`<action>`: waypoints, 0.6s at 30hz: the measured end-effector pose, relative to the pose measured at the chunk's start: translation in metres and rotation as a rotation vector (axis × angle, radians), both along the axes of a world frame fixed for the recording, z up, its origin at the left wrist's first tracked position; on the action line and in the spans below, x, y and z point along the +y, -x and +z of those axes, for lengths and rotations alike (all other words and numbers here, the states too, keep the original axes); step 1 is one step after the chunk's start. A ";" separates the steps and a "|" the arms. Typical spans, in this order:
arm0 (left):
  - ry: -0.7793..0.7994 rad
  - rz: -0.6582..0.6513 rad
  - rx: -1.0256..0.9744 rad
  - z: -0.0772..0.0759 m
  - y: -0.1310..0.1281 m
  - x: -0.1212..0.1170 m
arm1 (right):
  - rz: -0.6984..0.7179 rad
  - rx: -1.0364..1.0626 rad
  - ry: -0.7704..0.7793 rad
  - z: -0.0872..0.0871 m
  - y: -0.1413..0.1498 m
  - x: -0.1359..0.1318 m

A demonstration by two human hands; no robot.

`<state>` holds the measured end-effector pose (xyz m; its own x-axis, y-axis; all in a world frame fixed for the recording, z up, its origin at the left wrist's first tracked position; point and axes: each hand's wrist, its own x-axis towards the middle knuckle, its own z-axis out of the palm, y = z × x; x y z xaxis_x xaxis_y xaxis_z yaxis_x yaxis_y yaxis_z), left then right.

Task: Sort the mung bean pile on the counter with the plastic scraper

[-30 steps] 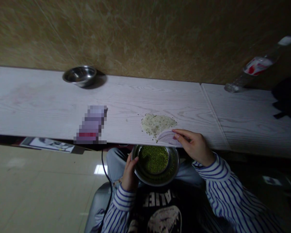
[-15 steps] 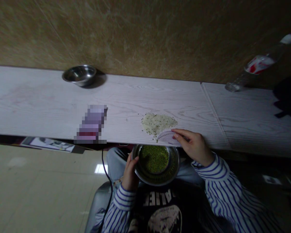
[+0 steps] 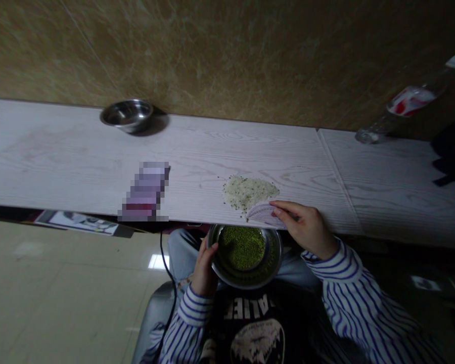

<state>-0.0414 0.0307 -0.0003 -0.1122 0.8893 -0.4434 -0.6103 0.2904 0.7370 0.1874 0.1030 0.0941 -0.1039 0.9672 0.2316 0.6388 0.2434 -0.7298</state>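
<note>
My left hand is closed on the left rim of a metal bowl, thumb over the edge. Small green beans, which look like mung beans, cover its bottom. The bowl is at my lap, just below the table's front edge. Between thumb and fingers, my right hand pinches a thin, pale purple curved card, which lies low against the tabletop. Right beyond the card spreads a pile of white grains, like rice, with green beans scattered in it and around its edge.
A second metal bowl stands by the wall at the back left. A blurred-out purple rectangular object lies left of the grains. At the right are a clear plastic bottle and a dark item. A black cable hangs from the table.
The view has shifted slightly. Both hands keep their holds, and the bowl, card and grain pile look almost the same.
</note>
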 end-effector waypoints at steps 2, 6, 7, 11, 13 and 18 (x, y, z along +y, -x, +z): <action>0.003 0.001 0.011 0.001 -0.001 0.000 | 0.004 -0.006 0.010 -0.001 -0.001 -0.001; -0.006 -0.009 -0.020 0.003 -0.001 0.001 | 0.016 -0.024 0.022 -0.003 -0.002 -0.002; -0.002 -0.009 -0.030 0.003 -0.001 0.001 | 0.017 -0.027 0.023 -0.003 -0.002 -0.002; 0.014 0.001 -0.046 0.002 0.000 0.000 | 0.024 -0.026 0.021 -0.002 0.000 -0.001; 0.015 0.004 -0.047 0.002 0.000 0.000 | 0.026 -0.023 0.018 -0.001 0.002 -0.001; -0.003 -0.006 0.012 0.002 0.001 -0.001 | 0.033 -0.020 0.000 0.001 0.009 0.001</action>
